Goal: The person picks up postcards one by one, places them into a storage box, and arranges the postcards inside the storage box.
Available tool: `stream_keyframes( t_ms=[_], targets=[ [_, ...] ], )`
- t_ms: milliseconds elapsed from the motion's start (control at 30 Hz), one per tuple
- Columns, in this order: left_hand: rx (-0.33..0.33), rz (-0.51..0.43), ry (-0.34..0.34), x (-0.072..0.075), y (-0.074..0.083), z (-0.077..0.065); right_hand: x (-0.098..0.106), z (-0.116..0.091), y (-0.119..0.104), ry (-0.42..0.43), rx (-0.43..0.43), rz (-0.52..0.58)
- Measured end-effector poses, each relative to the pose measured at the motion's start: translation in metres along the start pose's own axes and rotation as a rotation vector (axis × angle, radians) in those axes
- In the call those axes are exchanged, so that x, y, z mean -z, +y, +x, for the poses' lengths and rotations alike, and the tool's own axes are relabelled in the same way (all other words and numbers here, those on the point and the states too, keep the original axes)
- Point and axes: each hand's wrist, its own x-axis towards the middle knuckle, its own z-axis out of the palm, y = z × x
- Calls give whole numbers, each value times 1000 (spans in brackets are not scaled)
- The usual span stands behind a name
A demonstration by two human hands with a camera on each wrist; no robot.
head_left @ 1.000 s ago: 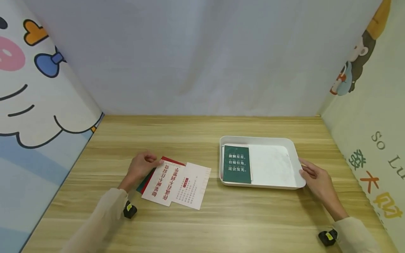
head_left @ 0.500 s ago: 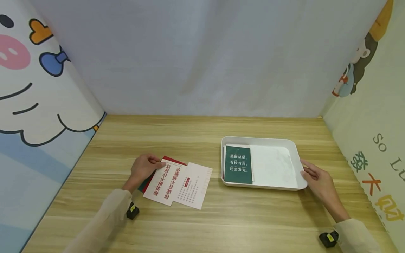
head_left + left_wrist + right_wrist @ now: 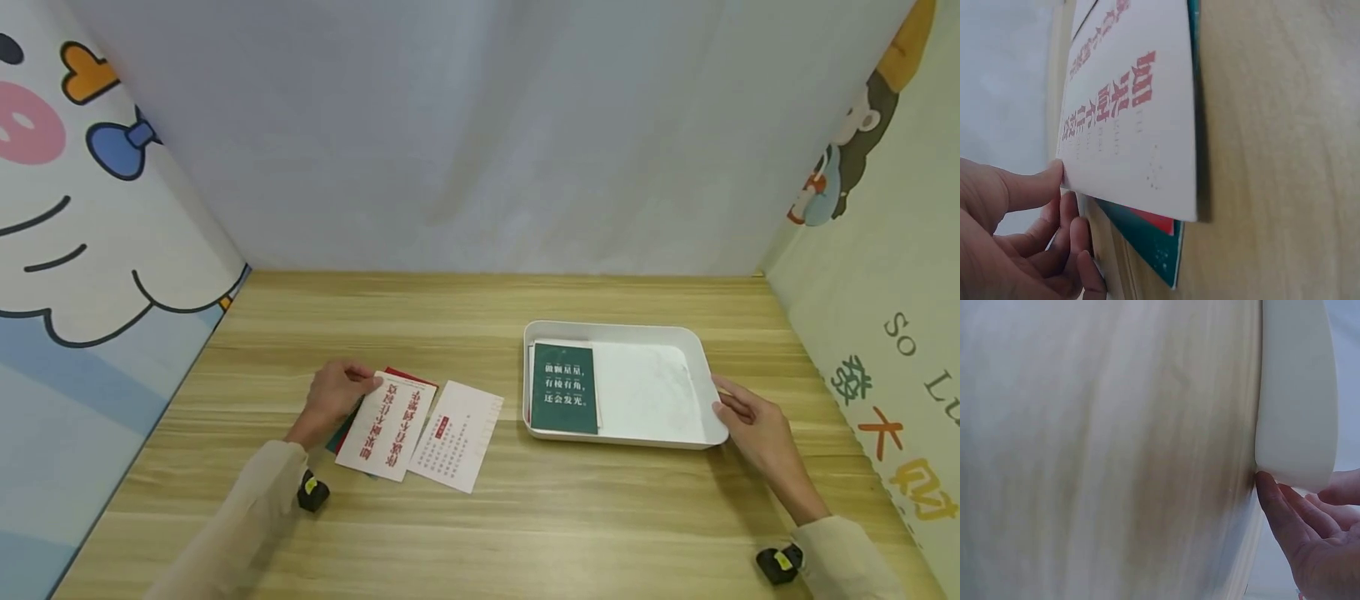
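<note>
My left hand (image 3: 335, 402) pinches the far corner of a white card with red characters (image 3: 384, 425) between thumb and fingers. In the left wrist view this card (image 3: 1129, 125) sits tilted above a red card (image 3: 1159, 220) and a green card (image 3: 1147, 247). A second white card, with small print and a red label (image 3: 459, 437), lies just right of it on the table. My right hand (image 3: 761, 429) grips the right end of a white tray (image 3: 652, 392), thumb at the rim and fingers against the outer wall. Inside the tray's left end lies a green card with white characters (image 3: 564, 388), over other cards mostly hidden.
The wood-grain table (image 3: 480, 550) runs back to a pale cloth wall (image 3: 480, 150). Printed cloth walls stand at the left (image 3: 112, 217) and right (image 3: 885, 333). A black wrist device (image 3: 312, 492) sits by the left cuff, another (image 3: 778, 564) by the right.
My left hand has drawn the red-lettered card slightly up and away from the small-print card, and a gap shows between their edges. The right hand and tray stay in place.
</note>
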Motion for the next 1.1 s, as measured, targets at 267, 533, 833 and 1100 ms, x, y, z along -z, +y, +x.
stream_keyframes(
  t_ms=[267, 533, 833, 1100],
  targets=[
    [31, -70, -11, 9, -3, 6, 0, 1, -1, -3, 19, 13],
    [56, -139, -44, 14, -4, 10, 0, 1, 0, -5, 24, 20],
    [46, -210, -99, 24, 2, 10, 0, 1, 0, 8, 37, 33],
    [25, -277, -131, 30, 4, 8, 0, 0, 0, 6, 25, 20]
  ],
)
